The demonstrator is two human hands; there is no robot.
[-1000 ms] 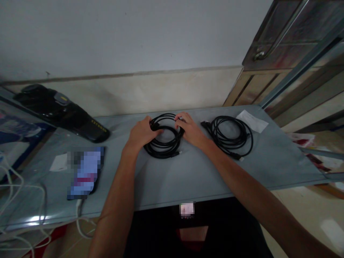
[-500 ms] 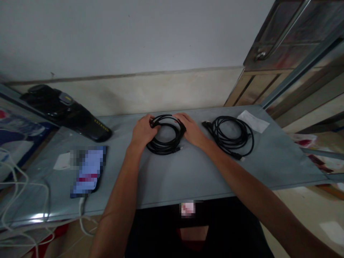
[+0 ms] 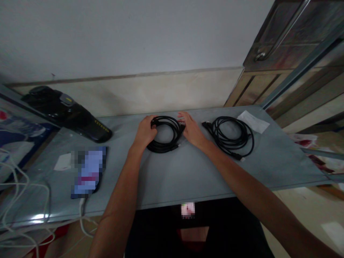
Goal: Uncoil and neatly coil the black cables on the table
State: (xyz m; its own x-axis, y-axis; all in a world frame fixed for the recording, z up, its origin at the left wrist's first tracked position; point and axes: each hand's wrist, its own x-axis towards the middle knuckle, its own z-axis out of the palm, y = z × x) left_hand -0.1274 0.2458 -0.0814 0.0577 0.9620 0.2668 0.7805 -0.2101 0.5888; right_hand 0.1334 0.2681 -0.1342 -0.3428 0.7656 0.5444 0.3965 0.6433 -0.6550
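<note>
A coiled black cable (image 3: pixel 163 147) lies on the grey tabletop between my hands, with a plug showing at its lower right and another dark end at its right side. My left hand (image 3: pixel 146 131) is closed over the coil's left edge, thumb inside the loop and fingertips partly hidden. At the right edge, my right hand (image 3: pixel 192 129) has its fingers apart and raised, close beside the cable's dark end. A second coiled black cable (image 3: pixel 230 145) rests to the right of my right hand, its metal-tipped plug pointing toward the front.
The grey tabletop (image 3: pixel 172 182) runs along a wall. A black handheld device with yellow lettering (image 3: pixel 72 113) leans at the left, above a blurred phone (image 3: pixel 90 170) plugged into a white cord (image 3: pixel 82 215). A white paper slip (image 3: pixel 253 122) lies behind the second cable.
My right hand has loosened from the coil, its fingers now lifted and spread. The left hand has shifted slightly right, and the coil's loops lie a little closer together.
</note>
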